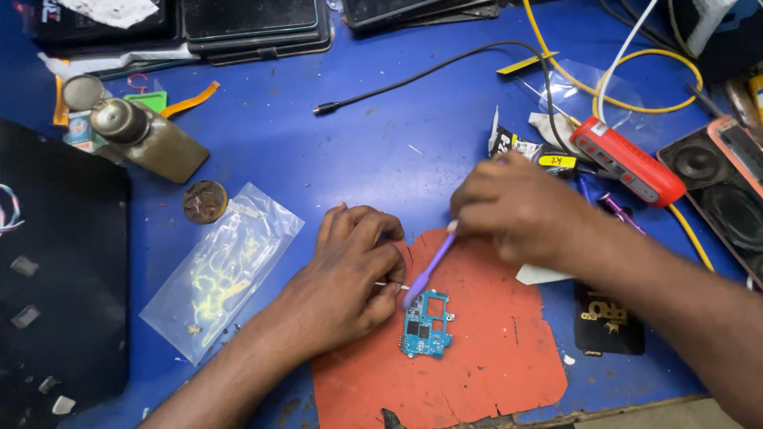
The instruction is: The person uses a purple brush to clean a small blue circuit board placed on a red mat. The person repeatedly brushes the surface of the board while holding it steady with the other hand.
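Both forearms are bare right down to the wrists, with no sleeve, watch, ring or glove showing on the left hand [350, 274] or the right hand [517, 208], and the fingernails are cut short and unpainted

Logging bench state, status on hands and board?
Left hand steadies blue circuit board on orange mat. Right hand holds purple brush, tip at board's top edge. Nothing in the way.
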